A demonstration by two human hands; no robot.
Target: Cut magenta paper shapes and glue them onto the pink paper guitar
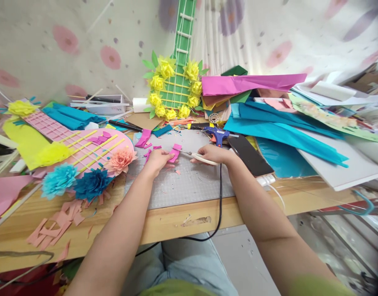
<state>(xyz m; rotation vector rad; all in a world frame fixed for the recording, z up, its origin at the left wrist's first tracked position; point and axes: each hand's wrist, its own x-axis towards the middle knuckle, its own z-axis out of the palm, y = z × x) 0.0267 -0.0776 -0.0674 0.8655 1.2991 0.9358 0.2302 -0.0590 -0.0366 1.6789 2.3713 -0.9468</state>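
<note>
Over the grey cutting mat (167, 193), my left hand (158, 161) pinches a small folded strip of magenta crepe paper (175, 152). My right hand (211, 154) is closed around white-handled scissors (205, 159). Their metal blades point left and reach the paper's right edge; whether they are cutting into it is too small to tell. Another magenta piece (143, 138) and several small magenta scraps lie on the mat just left of and behind my left hand.
Left lies a pink paper guitar (93, 144) with paper flowers. A green guitar (176, 88) ringed with yellow roses stands behind. A blue glue gun (217, 135), black phone (251, 155) and teal paper sheets (284, 127) are at right. A black cable (220, 205) crosses the table edge.
</note>
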